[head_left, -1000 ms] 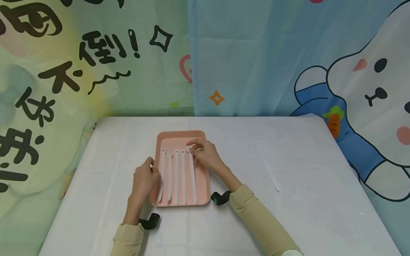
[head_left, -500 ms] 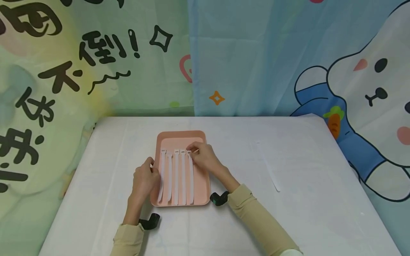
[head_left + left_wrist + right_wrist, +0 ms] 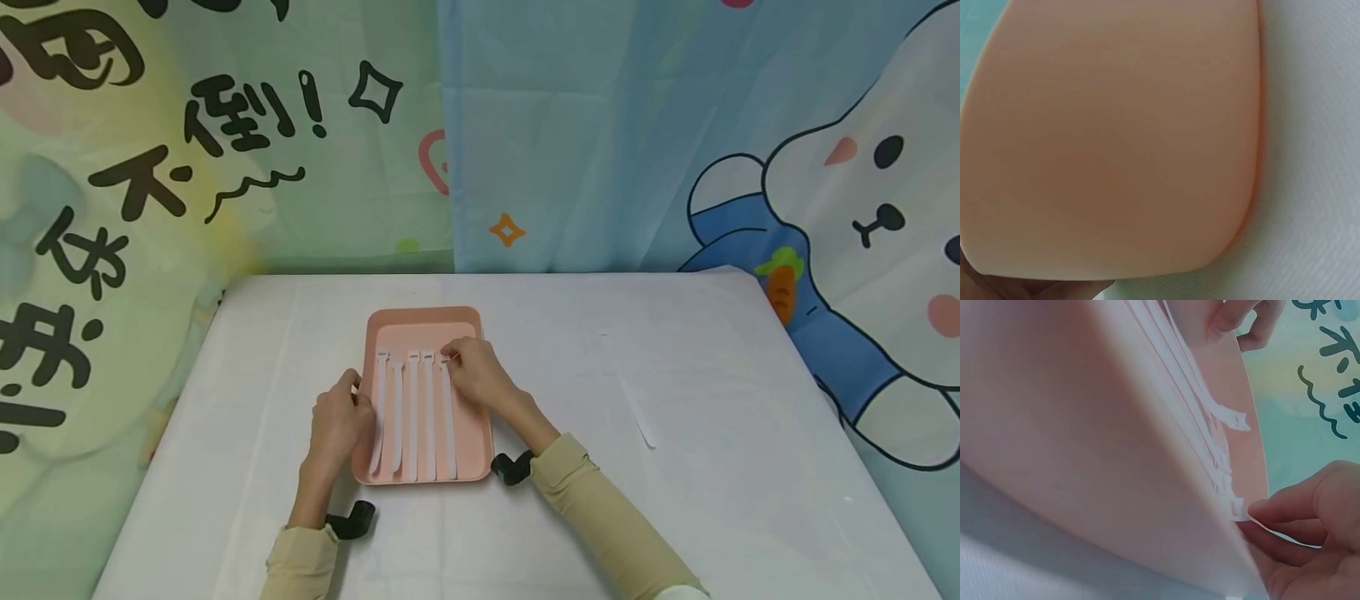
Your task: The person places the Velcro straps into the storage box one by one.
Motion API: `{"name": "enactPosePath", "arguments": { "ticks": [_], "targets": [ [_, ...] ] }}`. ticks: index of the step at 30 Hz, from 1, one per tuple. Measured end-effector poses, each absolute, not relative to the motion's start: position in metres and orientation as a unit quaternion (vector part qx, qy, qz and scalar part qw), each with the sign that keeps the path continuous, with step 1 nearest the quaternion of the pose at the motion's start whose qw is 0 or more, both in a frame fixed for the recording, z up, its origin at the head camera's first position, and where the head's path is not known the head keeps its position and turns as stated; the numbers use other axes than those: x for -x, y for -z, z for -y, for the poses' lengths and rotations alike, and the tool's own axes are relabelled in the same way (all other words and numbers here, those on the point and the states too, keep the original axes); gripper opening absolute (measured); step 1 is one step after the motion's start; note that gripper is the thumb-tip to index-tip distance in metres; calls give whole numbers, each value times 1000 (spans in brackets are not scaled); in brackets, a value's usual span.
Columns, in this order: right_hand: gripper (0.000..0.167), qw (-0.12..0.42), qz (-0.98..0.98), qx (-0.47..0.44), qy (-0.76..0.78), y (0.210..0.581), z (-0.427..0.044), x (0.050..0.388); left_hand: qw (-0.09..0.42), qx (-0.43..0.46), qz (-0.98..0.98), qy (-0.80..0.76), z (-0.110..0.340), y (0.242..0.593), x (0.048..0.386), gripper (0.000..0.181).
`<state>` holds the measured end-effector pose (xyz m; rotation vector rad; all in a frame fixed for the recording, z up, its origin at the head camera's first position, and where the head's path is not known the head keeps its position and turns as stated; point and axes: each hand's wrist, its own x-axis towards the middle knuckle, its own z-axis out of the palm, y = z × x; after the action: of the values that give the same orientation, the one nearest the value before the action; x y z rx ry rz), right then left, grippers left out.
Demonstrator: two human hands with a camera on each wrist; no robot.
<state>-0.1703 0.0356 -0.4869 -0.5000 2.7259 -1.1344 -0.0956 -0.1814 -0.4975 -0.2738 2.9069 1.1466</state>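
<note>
A pink rectangular tray [image 3: 423,323] lies on the white table. Inside it, several long, flat white strips [image 3: 413,417] with slotted ends lie side by side, roughly parallel. My left hand [image 3: 339,417] grips the tray's left rim; in the right wrist view, the left hand [image 3: 1250,322] has its thumb inside the rim. My right hand [image 3: 480,371] is over the tray's right side and pinches the upper end of the rightmost white strip [image 3: 449,425]. Close up, the right hand [image 3: 1316,531] holds that strip's slotted end [image 3: 1238,509] between thumb and fingers. The tray's underside [image 3: 1110,137] fills the left wrist view.
A faint pale strip or mark [image 3: 637,417] shows on the white-covered table [image 3: 675,350] to the right. Black wrist cameras [image 3: 352,520] sit on both wrists. A printed cloth backdrop [image 3: 570,150] hangs behind the table's far edge.
My right hand has shifted slightly down and right. The rightmost strip has moved a little down and left and now lies straighter beside the others. The left hand stays put.
</note>
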Motion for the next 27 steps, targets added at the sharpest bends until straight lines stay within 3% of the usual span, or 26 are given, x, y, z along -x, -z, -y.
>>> {"name": "enactPosePath", "arguments": {
  "ticks": [12,27],
  "targets": [
    [25,48,-908,152,388,481,-41,165,-1,88,-925,-370,181,497,95,12],
    [17,-42,-857,123,499,482,-78,161,2,86,-925,-371,181,496,94,12]
  ]
}}
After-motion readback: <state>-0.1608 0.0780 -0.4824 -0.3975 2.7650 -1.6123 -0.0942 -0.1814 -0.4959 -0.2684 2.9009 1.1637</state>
